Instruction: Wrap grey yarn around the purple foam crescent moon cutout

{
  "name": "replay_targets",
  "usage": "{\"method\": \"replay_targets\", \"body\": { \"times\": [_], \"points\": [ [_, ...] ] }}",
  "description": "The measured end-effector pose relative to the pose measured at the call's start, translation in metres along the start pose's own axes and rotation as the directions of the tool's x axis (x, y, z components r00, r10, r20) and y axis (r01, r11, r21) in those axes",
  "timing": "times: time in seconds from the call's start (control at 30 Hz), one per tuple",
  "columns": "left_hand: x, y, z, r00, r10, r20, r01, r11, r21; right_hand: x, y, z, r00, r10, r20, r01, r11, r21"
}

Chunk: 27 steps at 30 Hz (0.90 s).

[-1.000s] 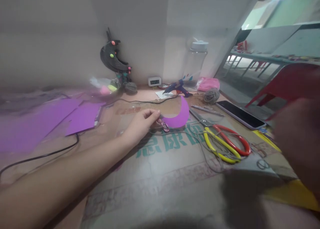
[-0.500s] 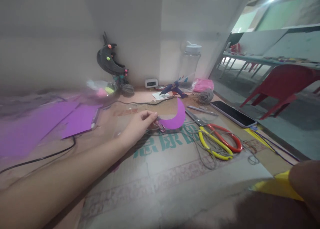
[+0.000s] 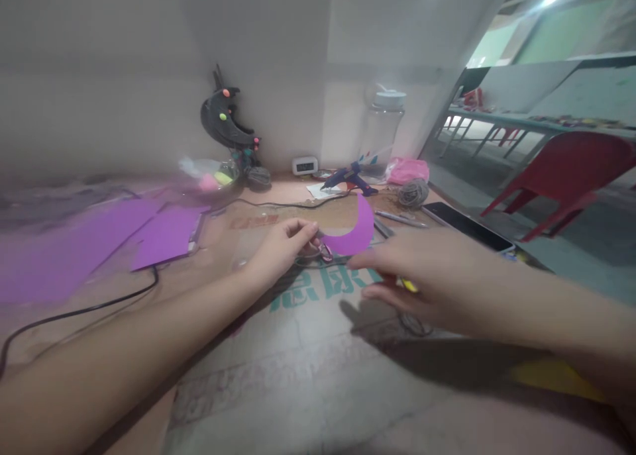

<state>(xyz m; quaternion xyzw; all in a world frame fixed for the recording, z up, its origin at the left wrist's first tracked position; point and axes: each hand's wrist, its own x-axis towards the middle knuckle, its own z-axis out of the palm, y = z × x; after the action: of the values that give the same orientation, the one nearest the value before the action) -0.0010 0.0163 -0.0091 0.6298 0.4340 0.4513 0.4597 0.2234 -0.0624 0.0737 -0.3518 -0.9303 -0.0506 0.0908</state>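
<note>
My left hand pinches one tip of a purple paper crescent between thumb and fingers. The crescent curves up to the right above the cardboard sheet. Grey string and a small pinkish loop show just below that pinch. From the right, my right hand reaches over the scissors, its thumb and fingers apart with nothing visible between them. Its fingertips are near the crescent's lower edge. Most of the scissors is hidden under this hand; a bit of yellow handle shows.
Purple paper sheets and a black cord lie left. Behind are a dark crescent ornament, small clock, glue gun, clear bottle and yarn ball. A phone lies right; yellow material is nearer me.
My right hand has come in from the lower right edge to beside the crescent, leaving the yellow material behind and covering the scissors. My left hand keeps its pinch on the crescent.
</note>
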Motion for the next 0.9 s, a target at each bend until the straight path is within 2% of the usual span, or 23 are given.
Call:
{"method": "replay_targets", "body": {
  "times": [0.1,0.17,0.23,0.33,0.4,0.47,0.67,0.8,0.9],
  "points": [
    [0.0,0.001,0.001,1.0,-0.014,0.001,0.014,1.0,0.01,0.012,-0.003,0.032,0.987,-0.044,0.154,0.057,0.995,-0.086],
    [0.0,0.002,0.001,1.0,-0.021,0.004,0.021,1.0,0.003,0.017,-0.001,0.048,0.982,-0.018,0.187,0.046,0.988,-0.145],
    [0.0,0.001,0.001,1.0,-0.018,0.008,0.018,1.0,-0.006,0.02,0.001,0.055,0.978,0.031,0.206,0.017,0.974,-0.225],
    [0.0,-0.001,0.0,1.0,0.001,0.005,-0.001,1.0,-0.003,0.023,0.004,0.052,0.947,0.145,0.287,-0.053,0.95,-0.307],
    [0.0,-0.001,-0.001,1.0,0.007,0.001,-0.007,1.0,0.009,0.024,0.005,0.049,0.935,0.189,0.3,-0.095,0.948,-0.303],
    [0.0,-0.002,-0.001,1.0,0.01,-0.001,-0.01,1.0,0.022,0.025,0.007,0.048,0.947,0.173,0.271,-0.092,0.953,-0.287],
    [0.0,-0.003,-0.001,1.0,0.016,0.004,-0.016,0.999,0.044,0.026,0.012,0.058,0.978,0.024,0.205,0.035,0.96,-0.279],
    [-0.001,0.001,-0.001,1.0,0.022,0.011,-0.023,0.997,0.074,0.024,0.006,0.041,0.983,0.06,0.175,-0.04,0.993,-0.112],
    [-0.001,0.002,0.0,1.0,0.015,0.016,-0.017,0.997,0.069,0.019,0.006,0.016,0.971,0.156,0.183,-0.174,0.981,0.087]
  ]
}}
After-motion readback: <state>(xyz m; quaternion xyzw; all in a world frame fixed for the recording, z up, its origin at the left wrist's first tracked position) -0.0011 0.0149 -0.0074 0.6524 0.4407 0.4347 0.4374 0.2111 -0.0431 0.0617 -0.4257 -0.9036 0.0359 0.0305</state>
